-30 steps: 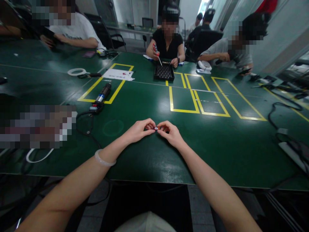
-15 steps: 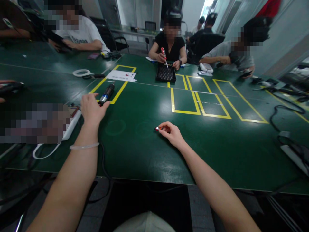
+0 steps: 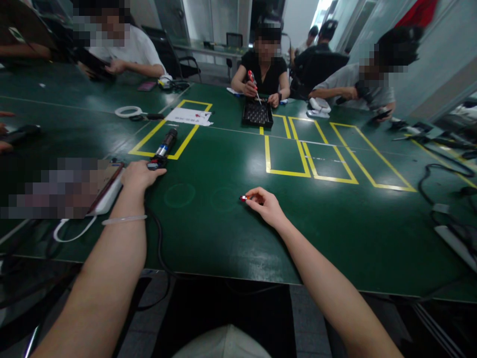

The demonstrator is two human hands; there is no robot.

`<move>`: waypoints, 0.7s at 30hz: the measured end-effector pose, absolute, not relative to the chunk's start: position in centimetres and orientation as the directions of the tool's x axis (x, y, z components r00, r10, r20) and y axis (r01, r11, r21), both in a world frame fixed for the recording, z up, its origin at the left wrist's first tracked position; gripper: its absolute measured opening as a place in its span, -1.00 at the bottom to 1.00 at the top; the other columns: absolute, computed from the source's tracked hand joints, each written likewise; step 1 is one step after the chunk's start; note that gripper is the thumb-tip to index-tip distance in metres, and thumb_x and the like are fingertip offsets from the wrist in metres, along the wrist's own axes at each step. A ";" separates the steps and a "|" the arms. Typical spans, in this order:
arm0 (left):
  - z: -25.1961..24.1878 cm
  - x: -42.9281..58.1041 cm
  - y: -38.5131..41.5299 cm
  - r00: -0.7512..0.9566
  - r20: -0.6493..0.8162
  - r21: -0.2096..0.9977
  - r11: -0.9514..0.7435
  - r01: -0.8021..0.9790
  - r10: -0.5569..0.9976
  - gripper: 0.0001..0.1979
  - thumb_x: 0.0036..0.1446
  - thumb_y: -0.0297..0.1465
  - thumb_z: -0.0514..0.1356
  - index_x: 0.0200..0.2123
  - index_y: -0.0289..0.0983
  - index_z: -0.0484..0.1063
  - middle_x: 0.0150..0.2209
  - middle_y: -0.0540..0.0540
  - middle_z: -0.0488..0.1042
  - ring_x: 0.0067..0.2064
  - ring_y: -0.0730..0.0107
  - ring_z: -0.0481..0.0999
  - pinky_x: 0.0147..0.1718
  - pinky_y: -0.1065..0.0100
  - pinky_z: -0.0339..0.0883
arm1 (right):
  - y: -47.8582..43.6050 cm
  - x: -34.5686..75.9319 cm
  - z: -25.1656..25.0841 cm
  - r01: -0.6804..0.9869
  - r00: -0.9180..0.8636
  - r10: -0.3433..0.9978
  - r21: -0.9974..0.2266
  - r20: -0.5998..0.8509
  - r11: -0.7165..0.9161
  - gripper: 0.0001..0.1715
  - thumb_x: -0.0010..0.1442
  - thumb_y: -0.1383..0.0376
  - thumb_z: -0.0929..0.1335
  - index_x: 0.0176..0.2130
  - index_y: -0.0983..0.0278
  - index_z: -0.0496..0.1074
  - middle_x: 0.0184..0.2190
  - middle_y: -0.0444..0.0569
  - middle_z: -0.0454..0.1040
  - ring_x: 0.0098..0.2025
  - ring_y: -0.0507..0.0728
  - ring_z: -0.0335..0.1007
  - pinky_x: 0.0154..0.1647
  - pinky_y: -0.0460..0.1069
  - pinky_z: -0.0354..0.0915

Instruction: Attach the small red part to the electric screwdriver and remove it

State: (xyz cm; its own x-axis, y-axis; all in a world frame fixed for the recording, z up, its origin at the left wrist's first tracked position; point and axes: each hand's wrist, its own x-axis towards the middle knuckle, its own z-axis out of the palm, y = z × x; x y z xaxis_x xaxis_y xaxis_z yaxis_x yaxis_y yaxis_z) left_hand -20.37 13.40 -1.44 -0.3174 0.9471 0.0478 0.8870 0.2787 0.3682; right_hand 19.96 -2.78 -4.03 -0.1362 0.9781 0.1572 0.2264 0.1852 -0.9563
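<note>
On the green table [image 3: 208,233], a dark cylindrical tool [image 3: 166,142] with a blue and silver band lies at the near end of a yellow-taped rectangle. My left hand [image 3: 138,175] is low beside the tool's near end, its thumb stretched out to the right. Its other fingers are partly hidden, and whether they touch the tool I cannot tell. My right hand [image 3: 265,204], resting near the table's middle, pinches a small red, white and orange piece [image 3: 244,198] between thumb and fingers. Most of that piece is covered by the fingers.
A white sheet [image 3: 190,117] and a white ring-shaped item [image 3: 128,112] lie beyond the tool. Across the table a person holds a red screwdriver [image 3: 251,77] over a black tray [image 3: 257,121]. Cables [image 3: 423,186] run along the right; a white power strip [image 3: 110,193] sits left.
My left hand has drawn back and down, from over the tool's near end to beside it, uncovering more of it. My right hand stays put with its small piece.
</note>
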 end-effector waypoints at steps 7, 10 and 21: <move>-1.4 -18.6 12.9 -0.258 -0.011 0.226 0.254 0.940 0.966 -0.29 0.06 0.09 0.24 -0.02 -0.47 0.44 -0.11 -0.31 0.52 -0.14 0.12 0.45 -0.16 0.19 0.35 | -2.8 19.9 -4.2 0.202 -0.136 0.981 -0.966 0.138 0.163 -0.71 0.12 0.15 0.45 -0.19 0.25 0.46 -0.49 -0.18 0.36 -0.49 0.00 0.21 -0.42 -0.07 0.18; -1.0 -17.2 12.2 -0.244 -0.033 0.214 0.246 0.945 0.969 -0.27 0.11 0.04 0.23 0.10 -0.48 0.40 0.01 -0.34 0.50 -0.08 0.09 0.46 -0.12 0.19 0.36 | -2.8 19.8 -4.1 0.190 -0.137 0.981 -0.969 0.135 0.159 -0.70 0.11 0.15 0.45 -0.19 0.26 0.46 -0.50 -0.19 0.35 -0.49 0.00 0.20 -0.43 -0.06 0.16; -0.6 -9.5 8.5 0.043 -0.015 0.211 -0.039 0.977 0.999 -0.35 0.14 0.01 0.20 0.17 -0.28 0.39 0.11 -0.31 0.42 0.05 -0.08 0.50 -0.10 0.13 0.41 | -2.8 19.7 -4.1 0.224 -0.134 0.980 -0.958 0.150 0.177 -0.72 0.13 0.15 0.44 -0.20 0.26 0.45 -0.50 -0.19 0.34 -0.50 0.00 0.21 -0.43 -0.06 0.19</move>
State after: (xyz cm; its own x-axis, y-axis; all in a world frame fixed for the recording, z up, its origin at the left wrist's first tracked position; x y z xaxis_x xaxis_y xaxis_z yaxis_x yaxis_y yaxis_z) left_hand -9.48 8.49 -0.59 0.0432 0.9990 -0.0146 0.9767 -0.0391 0.2110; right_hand 19.73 -2.83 -4.08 -0.1344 0.9796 0.1497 0.2242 0.1772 -0.9583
